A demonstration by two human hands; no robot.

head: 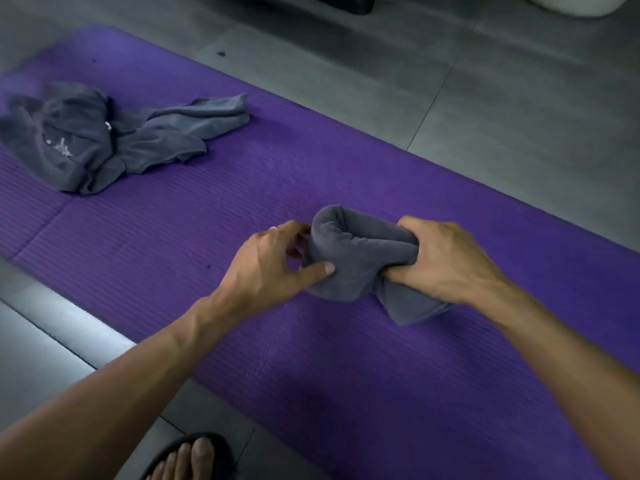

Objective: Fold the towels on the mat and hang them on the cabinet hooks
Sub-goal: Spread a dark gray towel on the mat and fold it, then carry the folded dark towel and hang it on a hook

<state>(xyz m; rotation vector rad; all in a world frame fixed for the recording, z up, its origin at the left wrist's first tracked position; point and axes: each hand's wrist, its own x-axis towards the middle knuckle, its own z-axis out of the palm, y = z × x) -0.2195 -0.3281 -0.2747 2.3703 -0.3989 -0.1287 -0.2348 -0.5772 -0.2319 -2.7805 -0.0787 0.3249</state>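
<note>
**Towel half-bundled in both hands on a purple mat**

Towel (349, 258), dark grey, sits near the middle of a purple exercise mat (242, 188), bunched into a thick, rounded fold. We look down from head height at two bare forearms reaching forward. Our right hand (446, 261) grips the towel's right side, fingers curled into the cloth and thumb pressing along its lower edge. Our left hand (273, 265) touches the towel's left side: its thumb rests on the fabric, while the other fingers curve toward the fold. We cannot tell whether they actually pinch it.

A second grey towel (114, 140) lies crumpled and unfolded at the mat's far left, well apart from the hands. The mat lies on a grey tiled floor (502, 116). A sandalled foot (187, 459) shows at the bottom edge.

We judge the task to be at an early stage: one towel is partway folded, the other untouched. No cabinet or hooks are in view, so all the hanging remains.
</note>
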